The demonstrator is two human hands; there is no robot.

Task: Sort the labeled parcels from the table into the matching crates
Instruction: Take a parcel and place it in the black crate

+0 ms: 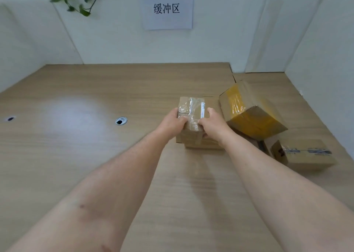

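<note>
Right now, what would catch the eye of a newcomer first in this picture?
The left hand and the right hand grip a small clear-taped parcel, right of centre on the table. Just right of it a yellow-taped box sits tilted, and a paper sign with printed characters hangs on the wall behind.

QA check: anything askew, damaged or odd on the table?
The yellow-taped box sits tilted, apparently propped on something beneath, not flat on the table. No tears or spills visible. Left hand and right hand grip the clear-taped parcel.

Both hands, left hand point(173, 121) and right hand point(214, 124), grip a taped parcel point(191, 115) above the table point(95, 98).
</note>
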